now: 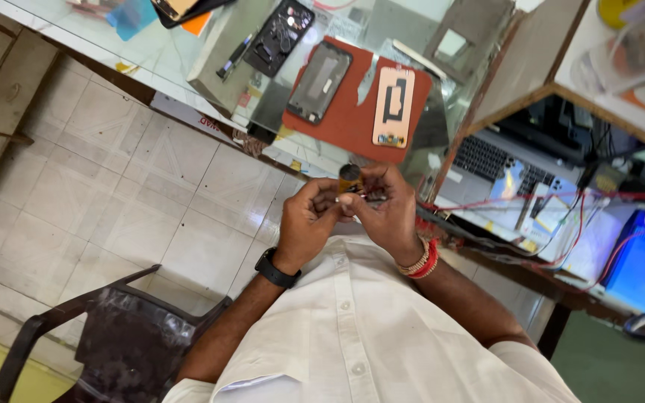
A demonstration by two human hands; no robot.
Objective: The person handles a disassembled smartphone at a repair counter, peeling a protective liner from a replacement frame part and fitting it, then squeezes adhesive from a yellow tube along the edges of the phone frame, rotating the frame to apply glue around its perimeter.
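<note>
My two hands meet in front of my white shirt, just below the glass table's edge. My left hand [306, 222], with a black watch on its wrist, pinches a small brown and yellow cylinder [349, 179] that stands upright above the fingertips. My right hand [388, 213], with red and beaded bands on its wrist, touches the same spot and grips a thin dark tool [373, 198] next to the cylinder. The cylinder's lower end is hidden by the fingers.
On the glass table [173, 52] lies a red mat [352, 123] with a dark phone frame [319, 82] and a pink phone panel [393, 106]. An opened black phone [281, 36] lies farther back. A laptop [496, 160], red wires [561, 198] and a blue device [636, 261] are at the right. A brown plastic chair [125, 332] stands on the tiled floor at the lower left.
</note>
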